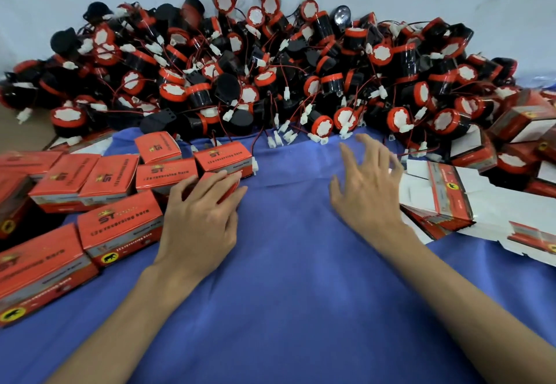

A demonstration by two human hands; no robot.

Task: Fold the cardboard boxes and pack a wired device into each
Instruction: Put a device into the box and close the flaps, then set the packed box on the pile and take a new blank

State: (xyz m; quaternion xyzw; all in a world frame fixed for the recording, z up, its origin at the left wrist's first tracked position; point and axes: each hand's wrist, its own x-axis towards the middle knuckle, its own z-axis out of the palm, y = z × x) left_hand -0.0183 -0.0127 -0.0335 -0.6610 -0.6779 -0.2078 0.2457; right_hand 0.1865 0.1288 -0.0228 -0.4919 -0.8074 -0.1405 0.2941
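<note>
A: Blue cloth (285,308) fills the near side, with both forearms stretched out over it. What sits beyond?
B: Along the cloth's far edge there's a heap of reversing horns (270,76). They have black bodies, red caps, red wires and white plugs, all tangled and spilling onto the cloth.
A: And the cartons?
B: Down the left edge is a crowd of closed boxes (120,227), red and printed "12v reversing horn", side by side and some stacked. At the right edge lies a stack of flat box blanks (445,200), white insides showing, not yet folded.
A: Hands?
B: The left hand (198,212) grasps a red box (224,183) at the inner end of that left group, thumb on one side and fingers curved over the top. The right hand (367,182) is released, fingers spread and holding nothing. It hovers over bare cloth between the heap and the blanks.
A: Which step, then?
B: I'd judge a packed box is being set among the finished ones, and the next round is about to start.
A: What does that call for?
B: The right hand should peel a single blank off the stack. Both hands then square it up and tuck the bottom flaps. After that, one horn has to come out of the tangle without dragging its neighbours by their wires.
A: Anything smaller?
B: The wired box (222,159) just beyond the left fingers has a white plug (255,168) hanging outside; I'd tuck it in
</note>
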